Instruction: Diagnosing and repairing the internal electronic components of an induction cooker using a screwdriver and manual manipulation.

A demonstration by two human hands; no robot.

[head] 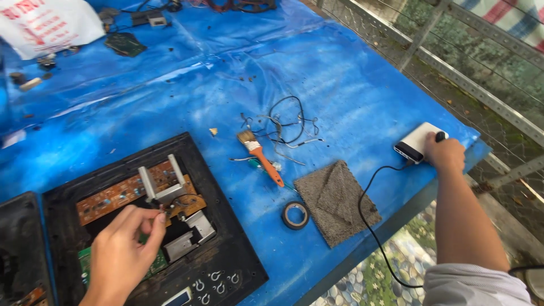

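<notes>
My left hand [124, 246] hovers over an opened black appliance case [226, 266], fingertips pinched on a thin wire or small part above the brown circuit board [116, 195] beside a grey metal heat sink [161, 181]. My right hand [445, 154] reaches far right and rests on a white power bank [415, 141] at the table's corner, thumb on its top. A black cable [368, 215] runs from the power bank over the table edge.
A blue tarp [226, 73] covers the table. A small orange-handled brush [262, 156], loose wires [286, 127], a roll of black tape [295, 215] and a grey cloth [334, 201] lie mid-table. A white bag [48, 25] and small parts sit far left. A wire fence [453, 62] borders the right.
</notes>
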